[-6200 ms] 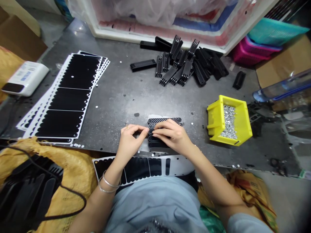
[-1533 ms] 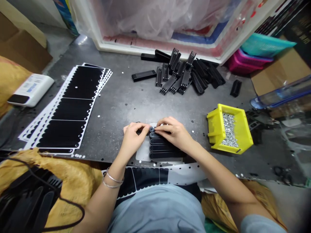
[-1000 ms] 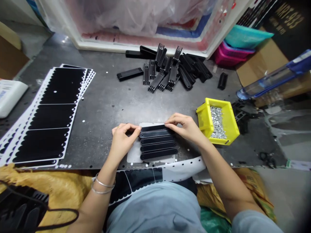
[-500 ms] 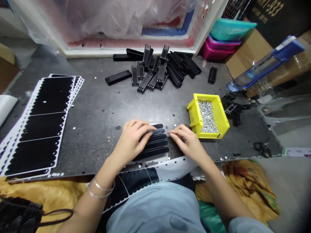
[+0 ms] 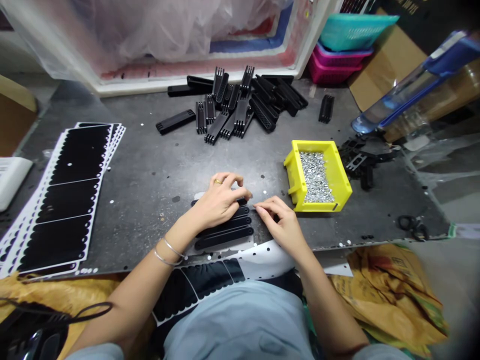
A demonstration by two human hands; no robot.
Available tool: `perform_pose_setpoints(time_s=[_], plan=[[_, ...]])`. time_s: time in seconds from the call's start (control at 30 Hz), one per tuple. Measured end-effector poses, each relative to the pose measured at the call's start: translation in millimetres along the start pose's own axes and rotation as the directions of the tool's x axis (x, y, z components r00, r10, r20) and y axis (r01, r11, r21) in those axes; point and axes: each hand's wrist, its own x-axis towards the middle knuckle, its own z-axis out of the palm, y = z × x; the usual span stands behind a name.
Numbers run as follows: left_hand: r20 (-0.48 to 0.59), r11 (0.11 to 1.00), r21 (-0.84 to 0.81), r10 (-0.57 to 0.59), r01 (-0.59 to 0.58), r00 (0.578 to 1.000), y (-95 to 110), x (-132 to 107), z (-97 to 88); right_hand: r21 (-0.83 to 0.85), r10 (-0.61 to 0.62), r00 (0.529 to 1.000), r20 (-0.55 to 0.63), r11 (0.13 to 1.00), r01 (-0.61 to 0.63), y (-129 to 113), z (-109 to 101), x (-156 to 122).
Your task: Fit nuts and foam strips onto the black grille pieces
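Note:
Several long black plastic strips [image 5: 225,234] lie side by side on a white backing sheet [image 5: 240,245] near the front edge of the grey table [image 5: 157,165]. My left hand [image 5: 221,200] lies over the upper strips, fingers curled down and pressing on them. My right hand [image 5: 279,222] rests at the strips' right ends, fingers bent with the tips together against the end of one strip. A sheet of black stickers [image 5: 198,280] lies across my lap below the table edge.
A yellow bin [image 5: 296,182] of small silver parts stands to the right. A pile of black plastic pieces [image 5: 240,102] lies at the back. Black sticker sheets [image 5: 67,195] are stacked at the left. Pink and teal baskets [image 5: 337,55] and a clear blue-capped tube [image 5: 408,85] sit back right.
My left hand has slid right over the top strips and now covers them. My right hand has come down from the top strip to the strips' right ends. The view has turned rightwards.

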Motion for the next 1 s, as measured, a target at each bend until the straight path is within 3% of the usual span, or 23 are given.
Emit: perform_pose_setpoints(time_s=[0.33,0.7,0.87,1.0], plan=[[-0.044,0.997,-0.077,-0.034,0.031,0.998,2,-1,-1.7,0.018,-0.020,1.000,0.000,1.000,0.020,-5,0,6],[-0.123,0.990,-0.141,-0.024,0.006,0.992,-3,-6,-3.0,-0.040,-0.182,0.976,0.121,0.981,0.188,-12,4,37],[-0.120,0.988,-0.154,-0.010,-0.008,0.993,-3,-6,-2.4,-0.142,-0.277,0.948,0.153,0.944,0.299,-14,4,40],[-0.108,0.988,-0.155,-0.021,0.004,0.994,-3,-4,-4.7,-0.210,-0.250,0.966,0.061,0.943,0.257,-22,-4,34]])
